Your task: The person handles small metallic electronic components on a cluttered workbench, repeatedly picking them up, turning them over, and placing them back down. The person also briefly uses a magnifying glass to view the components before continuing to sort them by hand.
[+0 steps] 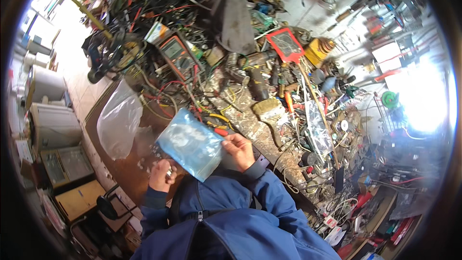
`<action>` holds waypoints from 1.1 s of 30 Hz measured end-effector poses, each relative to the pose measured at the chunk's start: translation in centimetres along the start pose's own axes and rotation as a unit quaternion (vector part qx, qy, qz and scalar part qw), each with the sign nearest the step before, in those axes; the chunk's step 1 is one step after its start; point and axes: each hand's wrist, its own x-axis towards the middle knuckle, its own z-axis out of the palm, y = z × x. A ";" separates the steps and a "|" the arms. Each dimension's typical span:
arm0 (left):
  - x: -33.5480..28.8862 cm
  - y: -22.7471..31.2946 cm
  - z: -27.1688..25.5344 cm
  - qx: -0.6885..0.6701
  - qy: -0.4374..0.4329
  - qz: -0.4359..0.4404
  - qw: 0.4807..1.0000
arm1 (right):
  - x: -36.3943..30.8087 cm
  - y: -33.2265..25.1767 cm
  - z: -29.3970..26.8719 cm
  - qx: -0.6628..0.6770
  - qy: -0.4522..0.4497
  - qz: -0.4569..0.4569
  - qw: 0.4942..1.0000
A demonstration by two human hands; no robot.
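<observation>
A blue plastic bag (190, 142), shiny and partly see-through with a whitish patch inside, lies tilted in front of my body. My right hand (238, 151) pinches it at the right edge, thumb and fingers closed. Beside the bag's lower left corner, my left hand (162, 175) is curled closed. A small pale glint shows between its fingers, too small to name. Just beyond the bag are red-handled pliers (221, 132) and a tangle of leads. An orange multimeter (178, 54) with a grey screen rests farther off among the wires.
A crumpled clear plastic bag (121, 120) sits at the left on the brown board (108, 156). Along the cluttered bench lie a brush (269, 115), an orange-handled screwdriver (288, 102) and a red-framed panel (285, 45). Piled cables (139, 7) fill the far left.
</observation>
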 end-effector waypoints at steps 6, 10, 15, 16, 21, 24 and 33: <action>1.4 -1.5 5.9 0.071 -0.023 0.002 0.997 | 0.2 -0.4 0.0 -0.020 -0.057 -0.049 0.997; 1.6 -1.1 8.5 0.103 -0.014 0.041 0.994 | 0.3 0.4 -1.3 -0.024 -0.056 -0.042 0.997; 1.8 -0.8 9.1 0.039 0.065 0.073 0.994 | 0.0 -1.2 -3.3 0.044 -0.045 0.014 0.998; 1.9 -0.7 9.0 0.019 0.095 0.072 0.993 | 0.1 -1.3 -4.1 0.035 -0.033 0.006 0.999; 2.2 -1.3 6.4 -0.035 0.131 0.095 0.986 | 1.6 -2.1 -8.5 0.009 0.044 0.010 0.999; 2.2 -1.4 6.3 -0.070 0.136 0.089 0.984 | 2.4 -3.4 -10.9 0.001 0.089 0.004 0.996; 2.5 -4.2 3.3 -0.134 0.143 0.096 0.976 | 6.5 -7.5 -17.9 -0.202 0.200 -0.142 0.948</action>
